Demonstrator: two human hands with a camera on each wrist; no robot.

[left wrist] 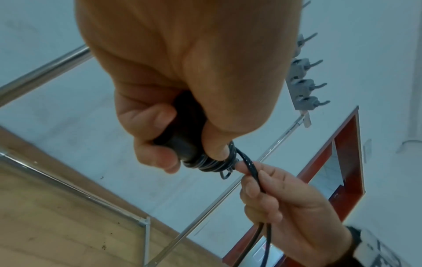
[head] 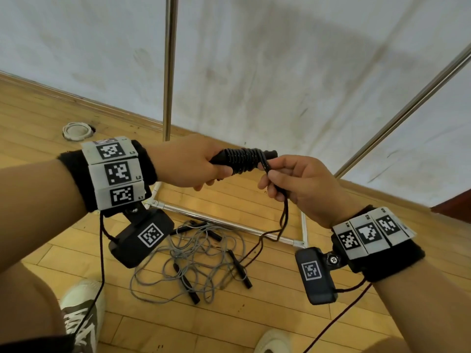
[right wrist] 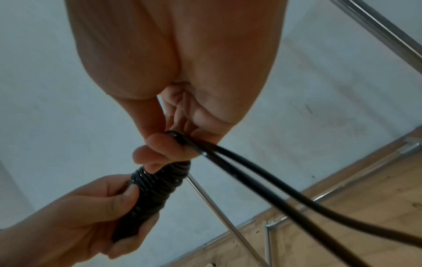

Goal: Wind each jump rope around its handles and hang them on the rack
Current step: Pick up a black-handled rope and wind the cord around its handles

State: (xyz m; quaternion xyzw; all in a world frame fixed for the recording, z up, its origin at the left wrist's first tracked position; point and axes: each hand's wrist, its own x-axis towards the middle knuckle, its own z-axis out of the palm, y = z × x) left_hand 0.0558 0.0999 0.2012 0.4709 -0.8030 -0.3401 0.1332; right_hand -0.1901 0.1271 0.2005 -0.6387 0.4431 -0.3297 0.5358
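Note:
My left hand grips the black handles of a jump rope, held level at chest height, with several turns of black cord coiled round them. My right hand pinches the doubled black cord just right of the coil; two strands hang from it toward the floor. In the left wrist view my left fingers wrap the handle. Below me, a tangle of grey jump ropes with black handles lies on the wooden floor.
The metal rack's upright pole stands behind my hands, a slanted pole rises at right, and its base frame lies on the floor. A row of hooks shows on the rack. My shoes are near the bottom edge.

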